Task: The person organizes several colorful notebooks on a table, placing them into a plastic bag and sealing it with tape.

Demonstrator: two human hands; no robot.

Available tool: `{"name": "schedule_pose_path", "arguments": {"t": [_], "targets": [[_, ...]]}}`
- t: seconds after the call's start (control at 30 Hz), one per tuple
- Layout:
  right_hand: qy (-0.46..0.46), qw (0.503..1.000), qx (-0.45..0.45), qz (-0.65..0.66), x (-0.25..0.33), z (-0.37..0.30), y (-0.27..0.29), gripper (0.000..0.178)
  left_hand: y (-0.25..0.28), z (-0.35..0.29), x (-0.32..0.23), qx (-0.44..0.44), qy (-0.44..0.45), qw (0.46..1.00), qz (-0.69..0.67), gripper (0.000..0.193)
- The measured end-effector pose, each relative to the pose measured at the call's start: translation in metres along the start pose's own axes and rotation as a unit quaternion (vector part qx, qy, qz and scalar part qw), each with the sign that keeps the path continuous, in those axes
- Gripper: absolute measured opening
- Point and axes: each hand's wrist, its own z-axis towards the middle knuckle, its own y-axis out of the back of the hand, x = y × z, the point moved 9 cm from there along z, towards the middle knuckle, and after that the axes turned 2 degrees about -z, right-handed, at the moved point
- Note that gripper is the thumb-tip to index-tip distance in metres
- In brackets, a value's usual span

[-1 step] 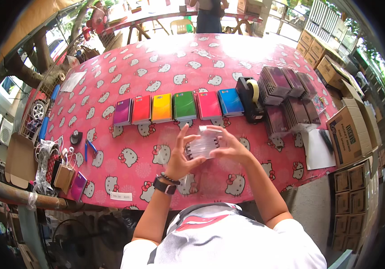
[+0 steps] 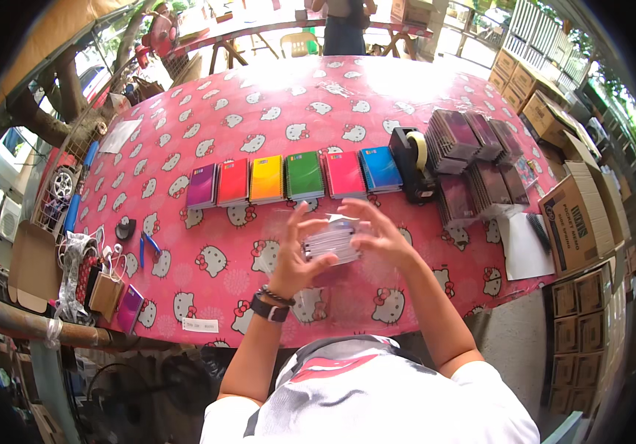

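Between my two hands is a stack of small spiral notebooks (image 2: 330, 246), its white page edges facing up and clear plastic around it. My left hand (image 2: 297, 255) curves round its left side, with the thumb along the near edge. At its right side is my right hand (image 2: 383, 238), thumb against the stack and fingers bent over the far end. Beyond the hands runs a row of notebook piles: purple (image 2: 202, 185), red (image 2: 233, 181), yellow (image 2: 267, 177), green (image 2: 305, 175), pink (image 2: 345, 175) and blue (image 2: 382, 169). A black tape dispenser (image 2: 416, 174) stands at the row's right end.
Plastic-wrapped notebook packs (image 2: 457, 140) are piled at the right, near white paper (image 2: 527, 248) and an open carton (image 2: 581, 218). At the left lie blue-handled pliers (image 2: 153, 244), a purple notebook (image 2: 131, 308), a white label strip (image 2: 200, 324) and a paper bag (image 2: 105, 292). Someone stands beyond the table.
The stack has tilted between my hands and shows more of its white page edges. The fingers of my right hand have lifted and spread a little.
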Motion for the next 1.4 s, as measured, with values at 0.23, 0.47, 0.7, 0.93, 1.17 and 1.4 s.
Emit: {"name": "schedule_pose_path", "arguments": {"t": [0.23, 0.47, 0.7, 0.93, 1.17, 1.4], "targets": [[0.137, 0.883, -0.110, -0.434, 0.080, 0.018, 0.001, 0.017, 0.017, 0.034, -0.057, -0.046, 0.041, 0.972, 0.225, 0.032], [0.127, 0.828, -0.091, -0.538, 0.074, 0.015, -0.005, 0.013, -0.017, 0.040, -0.066, 0.039, -0.036, 0.826, 0.562, 0.048], [0.162, 0.866, -0.089, -0.465, 0.076, 0.019, -0.004, 0.009, -0.018, 0.047, -0.080, 0.045, -0.128, 0.875, 0.465, 0.044], [0.039, 0.958, -0.186, -0.215, 0.054, 0.008, 0.049, 0.016, 0.016, 0.039, -0.111, -0.123, -0.153, 0.932, 0.304, 0.023], [0.088, 0.979, 0.114, -0.142, 0.011, -0.027, -0.007, 0.042, -0.040, -0.009, -0.079, 0.154, -0.181, 0.863, 0.446, 0.016], [0.144, 0.931, 0.118, -0.313, 0.011, -0.028, -0.021, 0.056, 0.035, -0.039, -0.065, -0.120, -0.156, 0.906, 0.375, 0.022]]}}
